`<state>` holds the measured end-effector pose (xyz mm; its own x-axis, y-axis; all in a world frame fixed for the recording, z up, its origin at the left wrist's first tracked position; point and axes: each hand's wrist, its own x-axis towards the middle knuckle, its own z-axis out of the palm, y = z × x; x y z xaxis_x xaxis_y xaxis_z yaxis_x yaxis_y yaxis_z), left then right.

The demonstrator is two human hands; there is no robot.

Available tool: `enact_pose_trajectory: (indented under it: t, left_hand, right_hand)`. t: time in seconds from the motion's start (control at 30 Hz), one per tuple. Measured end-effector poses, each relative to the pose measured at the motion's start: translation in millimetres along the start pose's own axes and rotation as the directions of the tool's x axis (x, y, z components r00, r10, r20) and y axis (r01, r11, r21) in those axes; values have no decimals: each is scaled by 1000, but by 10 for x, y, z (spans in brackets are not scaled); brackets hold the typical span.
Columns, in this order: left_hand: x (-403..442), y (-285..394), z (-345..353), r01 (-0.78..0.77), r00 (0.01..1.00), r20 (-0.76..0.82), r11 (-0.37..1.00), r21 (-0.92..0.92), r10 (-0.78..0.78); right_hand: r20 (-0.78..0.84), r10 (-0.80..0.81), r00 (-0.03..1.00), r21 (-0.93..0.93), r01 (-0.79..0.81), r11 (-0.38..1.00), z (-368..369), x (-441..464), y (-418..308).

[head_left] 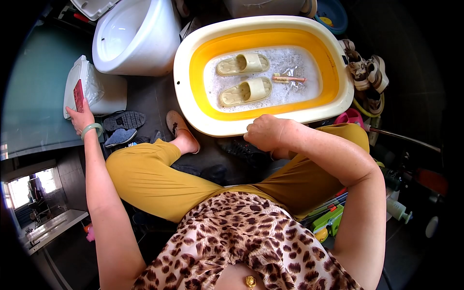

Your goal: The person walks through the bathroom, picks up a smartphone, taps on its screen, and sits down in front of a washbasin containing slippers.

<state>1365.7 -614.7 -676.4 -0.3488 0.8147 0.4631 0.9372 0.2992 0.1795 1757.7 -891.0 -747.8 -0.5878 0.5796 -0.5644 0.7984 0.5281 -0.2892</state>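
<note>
Out to the left, my left hand [82,119] grips a flat red packet [78,95] beside a white bin [110,89] lined with a clear bag. My right hand [266,133] is closed at the near rim of a white and yellow wash tub [193,104]; its fingertips are hidden, so I cannot tell what they hold. Two pale slippers, the upper one [241,64] and the lower one [246,92], lie in foamy water in the tub. To their right is a pinkish brush [289,78] with pale bristles.
A white toilet [137,38] stands at the back left. Dark insoles or slippers [124,121] lie below the bin. Sneakers [367,72] and a pink shoe [350,117] are right of the tub. A blue basin [333,17] sits behind it.
</note>
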Motion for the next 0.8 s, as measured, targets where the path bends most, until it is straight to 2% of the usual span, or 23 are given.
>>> enact_pose_trajectory:
  t: [0.8]
  left_hand:
    - [19, -10, 8, -5, 1000, 3, 1000, -4, 5]
  right_hand:
    - [15, 4, 1000, -3, -4, 1000, -23, -8, -10]
